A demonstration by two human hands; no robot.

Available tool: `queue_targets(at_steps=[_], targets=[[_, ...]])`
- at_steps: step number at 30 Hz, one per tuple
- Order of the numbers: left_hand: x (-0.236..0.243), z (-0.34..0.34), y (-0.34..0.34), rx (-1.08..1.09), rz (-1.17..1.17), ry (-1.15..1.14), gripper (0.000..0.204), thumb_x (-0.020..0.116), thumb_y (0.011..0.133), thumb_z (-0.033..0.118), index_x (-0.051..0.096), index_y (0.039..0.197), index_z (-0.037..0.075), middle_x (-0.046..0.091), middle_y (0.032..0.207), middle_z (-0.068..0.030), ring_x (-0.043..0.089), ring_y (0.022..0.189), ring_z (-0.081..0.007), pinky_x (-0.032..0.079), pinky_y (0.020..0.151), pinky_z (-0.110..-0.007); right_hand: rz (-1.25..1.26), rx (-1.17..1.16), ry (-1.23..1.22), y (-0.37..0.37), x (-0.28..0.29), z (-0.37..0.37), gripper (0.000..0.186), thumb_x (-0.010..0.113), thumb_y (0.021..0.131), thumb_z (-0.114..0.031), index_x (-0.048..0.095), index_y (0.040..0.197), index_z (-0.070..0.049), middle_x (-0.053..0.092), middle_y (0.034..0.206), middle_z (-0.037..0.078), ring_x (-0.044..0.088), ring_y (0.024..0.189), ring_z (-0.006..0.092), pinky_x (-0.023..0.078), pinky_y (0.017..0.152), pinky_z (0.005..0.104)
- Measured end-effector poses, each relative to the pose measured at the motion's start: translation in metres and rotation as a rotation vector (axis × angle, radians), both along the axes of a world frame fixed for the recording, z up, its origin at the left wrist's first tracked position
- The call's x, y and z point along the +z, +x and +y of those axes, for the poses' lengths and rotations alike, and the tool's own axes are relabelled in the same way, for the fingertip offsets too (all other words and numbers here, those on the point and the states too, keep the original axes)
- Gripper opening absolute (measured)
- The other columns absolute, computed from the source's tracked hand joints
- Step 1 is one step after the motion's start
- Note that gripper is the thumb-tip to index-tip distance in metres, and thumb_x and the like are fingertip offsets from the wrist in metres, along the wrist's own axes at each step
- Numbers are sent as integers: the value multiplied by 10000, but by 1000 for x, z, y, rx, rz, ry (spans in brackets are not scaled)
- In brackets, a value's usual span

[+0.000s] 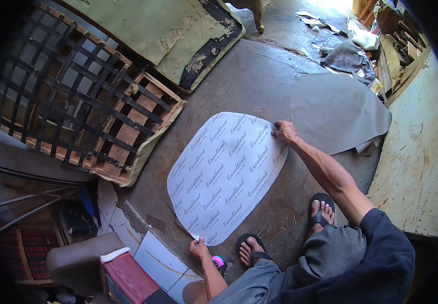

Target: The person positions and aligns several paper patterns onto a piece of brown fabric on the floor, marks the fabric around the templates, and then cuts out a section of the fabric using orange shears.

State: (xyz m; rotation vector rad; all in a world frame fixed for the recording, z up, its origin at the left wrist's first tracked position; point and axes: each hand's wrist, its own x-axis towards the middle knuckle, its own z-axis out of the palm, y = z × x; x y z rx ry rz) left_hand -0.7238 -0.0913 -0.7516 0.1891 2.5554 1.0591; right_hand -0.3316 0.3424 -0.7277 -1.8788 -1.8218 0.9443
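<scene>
A white rounded sheet (225, 175) printed with repeated grey lettering lies low over the concrete floor. My left hand (198, 247) pinches its bottom corner, and my right hand (283, 130) grips its upper right edge, arm stretched out. Beside the sheet, at upper right, lies a larger rounded piece of grey-brown material (338, 114) with another piece partly under it. A pink tape measure (217, 262) sits by my left forearm, near my sandalled feet.
At left, a wooden frame with black webbing (59, 104) and a worn green padded panel (188, 35). A chair with red upholstery (130, 276) stands lower left, on white tiles. Scraps (345, 58) lie at top right; a pale board (406, 162) runs along the right.
</scene>
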Motion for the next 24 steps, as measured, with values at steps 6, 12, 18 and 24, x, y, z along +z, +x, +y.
queue_targets(at_steps=[6,12,18,24], targets=[[-3,-1,-2,1,-7,3,196,802,821,47,678,913,-75,697,875,-143,618,775,-222,515,739,-388,-26,19,5,0,-1,1,360,754,822,-223,717,1133,-46,717,1080,215,685,1039,386,534,903,467],[-17,-10,-8,-25,48,23,212,806,805,46,667,898,-84,699,840,-150,625,739,-223,521,690,-384,13,1,3,-1,-1,1,332,733,833,-211,718,1119,-45,717,1068,217,686,1027,390,537,884,467],[-9,-1,-2,-26,37,-6,233,804,814,63,672,929,-91,707,865,-158,641,764,-236,527,721,-398,-9,-6,43,4,-11,3,322,754,822,-218,718,1077,-24,730,1009,211,705,956,363,539,834,436],[-6,-4,-3,-29,18,-22,247,797,829,56,661,970,-93,709,899,-166,646,778,-233,531,717,-381,-9,9,-12,-2,-3,3,329,729,844,-201,710,1132,-43,715,1086,214,679,1043,394,533,898,466]])
